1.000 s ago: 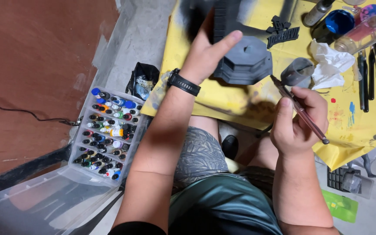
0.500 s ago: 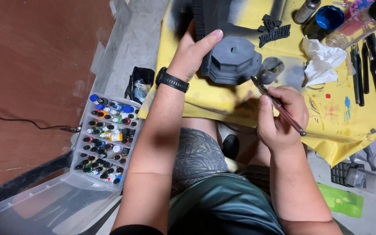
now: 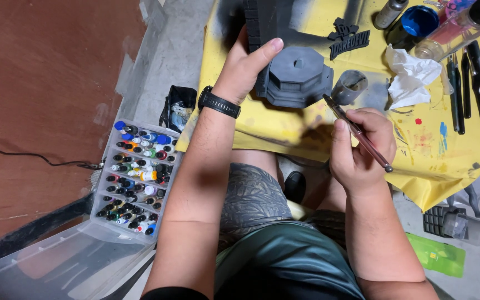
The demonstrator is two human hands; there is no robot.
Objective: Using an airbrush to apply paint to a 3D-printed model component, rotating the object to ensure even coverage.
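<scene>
Here, the grey model [image 3: 298,75] was steadied in the left hand [image 3: 245,66]'s closed grip; a paintbrush [image 3: 356,132] was pinched in the right hand [image 3: 359,147].

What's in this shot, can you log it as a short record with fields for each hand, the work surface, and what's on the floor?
left hand: left hand grips the side of a grey octagonal model
right hand: right hand holds a thin paintbrush, tip pointing toward the model
surface: yellow cloth with paint smears, crumpled tissue, blue-filled jar, row of dark tools
floor: clear tray of small paint bottles, at the person's left
wrist: black band on the left wrist
</scene>
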